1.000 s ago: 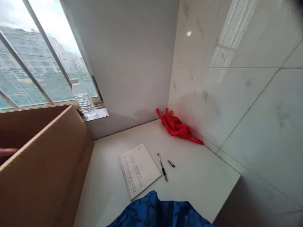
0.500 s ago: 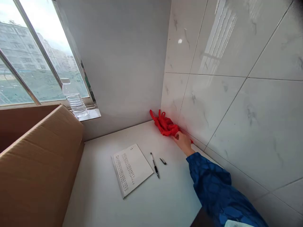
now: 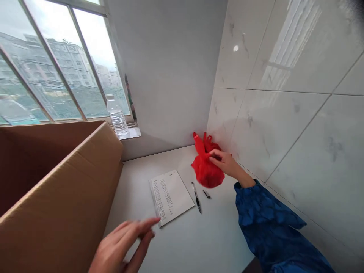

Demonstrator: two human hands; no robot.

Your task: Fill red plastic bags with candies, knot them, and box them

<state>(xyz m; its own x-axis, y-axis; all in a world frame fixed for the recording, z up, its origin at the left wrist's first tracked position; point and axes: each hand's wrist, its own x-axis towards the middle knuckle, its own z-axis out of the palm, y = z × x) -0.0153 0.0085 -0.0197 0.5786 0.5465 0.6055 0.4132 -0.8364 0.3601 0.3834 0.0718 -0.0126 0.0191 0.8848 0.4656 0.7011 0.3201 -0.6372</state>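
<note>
Nearest, low in view: the left hand (image 3: 119, 242), empty, thumb and forefinger spread with a clear gap between them, the forefinger pointing at the near corner of the notebook (image 3: 176, 197); whether it touches the page cannot be told. Beside it, at the left, rises the tall wall of a cardboard box (image 3: 65, 204), its top uncovered. The notebook, with handwriting on its page, lies on the white surface (image 3: 204, 235); a pen (image 3: 196, 198) and its separate cap (image 3: 206, 194) lie just to its right.

Farther back, near the corner of the walls, is the red cloth (image 3: 209, 176), bunched, with loops showing at its rear. The fabric looks light, limp and hard to damage — apt to fold or trail rather than slip — and a gathered fold or one of the loops should give the surest hold. The right hand (image 3: 226, 163), extending from a blue sleeve (image 3: 273, 227), pinches the bunched upper part between thumb and fingers, the fuller portion bulging below.

Farthest: a clear bottle (image 3: 118, 117) upright on the window ledge (image 3: 133, 132), before the barred window.
</note>
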